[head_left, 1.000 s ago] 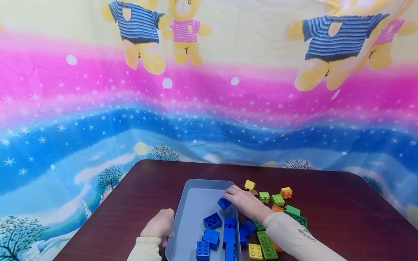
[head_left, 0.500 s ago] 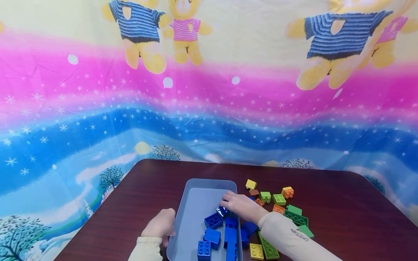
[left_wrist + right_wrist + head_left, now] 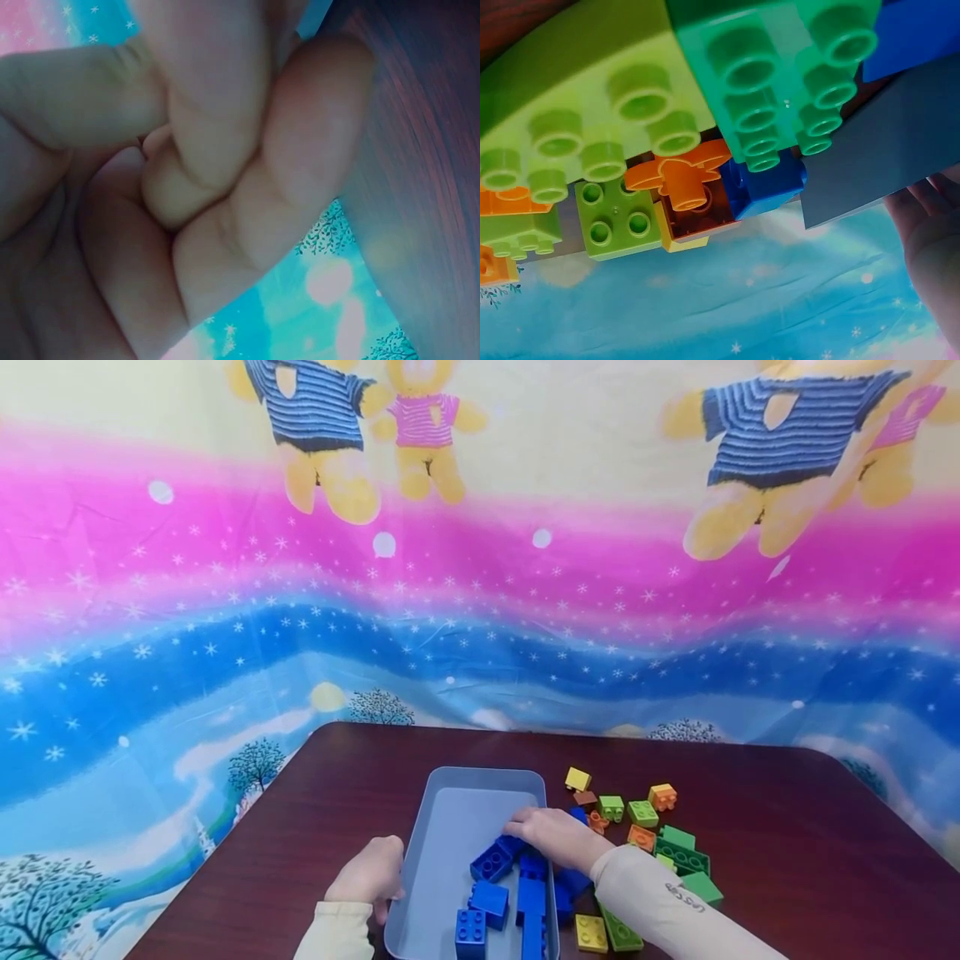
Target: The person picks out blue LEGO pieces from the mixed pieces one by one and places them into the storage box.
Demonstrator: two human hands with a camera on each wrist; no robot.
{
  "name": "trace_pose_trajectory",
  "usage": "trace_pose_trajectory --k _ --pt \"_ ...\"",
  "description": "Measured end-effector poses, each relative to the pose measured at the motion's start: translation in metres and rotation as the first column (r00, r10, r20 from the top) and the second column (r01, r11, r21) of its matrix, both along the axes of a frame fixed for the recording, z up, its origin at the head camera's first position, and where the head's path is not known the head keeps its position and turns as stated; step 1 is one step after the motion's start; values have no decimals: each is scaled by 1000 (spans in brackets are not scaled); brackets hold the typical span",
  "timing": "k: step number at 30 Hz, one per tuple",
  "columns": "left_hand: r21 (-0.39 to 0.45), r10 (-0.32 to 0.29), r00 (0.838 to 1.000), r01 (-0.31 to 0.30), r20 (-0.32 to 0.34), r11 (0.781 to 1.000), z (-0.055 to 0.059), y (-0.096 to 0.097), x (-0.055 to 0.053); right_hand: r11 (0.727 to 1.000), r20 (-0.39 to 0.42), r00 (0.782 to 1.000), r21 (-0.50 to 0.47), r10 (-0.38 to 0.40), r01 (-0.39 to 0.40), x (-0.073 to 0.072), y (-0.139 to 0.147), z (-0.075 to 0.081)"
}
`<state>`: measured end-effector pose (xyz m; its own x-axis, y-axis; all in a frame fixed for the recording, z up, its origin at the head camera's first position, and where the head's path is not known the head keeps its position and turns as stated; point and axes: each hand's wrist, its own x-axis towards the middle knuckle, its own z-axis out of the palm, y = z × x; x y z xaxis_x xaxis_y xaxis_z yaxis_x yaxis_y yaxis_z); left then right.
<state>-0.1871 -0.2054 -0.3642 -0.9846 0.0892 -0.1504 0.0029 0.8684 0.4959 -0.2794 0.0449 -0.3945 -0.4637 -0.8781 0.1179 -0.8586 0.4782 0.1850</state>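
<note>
A grey-blue tray (image 3: 447, 835) lies on the dark table, several blue bricks inside, among them a two-by-two brick (image 3: 471, 932) and a tilted brick (image 3: 491, 862) with its hollow underside showing. My right hand (image 3: 555, 837) reaches over the tray's right wall, its fingertips holding a blue brick (image 3: 512, 844) low beside the tilted one; the hand covers part of it. At the left wall, my left hand (image 3: 367, 874) grips the tray's edge with curled fingers. The left wrist view shows those bent fingers (image 3: 315, 127) close up, the tray mostly hidden behind them.
Right of the tray lie loose bricks: a yellow one (image 3: 591, 933), a green one (image 3: 702, 887), an orange one (image 3: 663, 797) and several more. A blue brick (image 3: 574, 882) sits against the tray's outer right side. A printed curtain (image 3: 480, 568) hangs behind the table.
My right hand has moved down and toward me inside the tray, bringing its blue brick against the tilted one. My left hand has stayed at the tray's left edge.
</note>
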Motion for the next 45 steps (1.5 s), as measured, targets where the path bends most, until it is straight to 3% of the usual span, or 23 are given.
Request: trace_pose_trajectory --k 4,8,17,24,29,33,36,40,45 --pt "-6 7 1000 -7 -21 1000 -1 0 1 999 50 998 -45 -24 26 2 3 1" --pt "-15 2 1000 -2 -25 1000 -1 2 1 984 124 990 -156 -67 86 4 9 3" --pt "-29 4 999 -5 -38 1000 -1 1 3 909 168 976 -371 -136 190 9 24 11" --pt "-29 -2 999 1 -37 1000 0 2 4 841 194 950 -445 -246 309 21 33 20" --pt "-42 9 1000 -10 -21 999 -1 2 1 833 312 904 -381 -292 401 31 40 23" --pt "-49 13 1000 -14 -5 999 -2 3 -2 835 469 836 -307 -284 456 37 45 26" --pt "-48 10 1000 -10 3 999 -1 3 -3 829 544 793 -282 -276 483 39 49 25" --pt "-48 12 1000 -12 5 999 -1 3 -4 833 579 770 -262 -269 488 40 52 22" --pt "-61 16 1000 -16 7 998 0 3 -2 865 628 742 -212 -235 454 39 54 20"
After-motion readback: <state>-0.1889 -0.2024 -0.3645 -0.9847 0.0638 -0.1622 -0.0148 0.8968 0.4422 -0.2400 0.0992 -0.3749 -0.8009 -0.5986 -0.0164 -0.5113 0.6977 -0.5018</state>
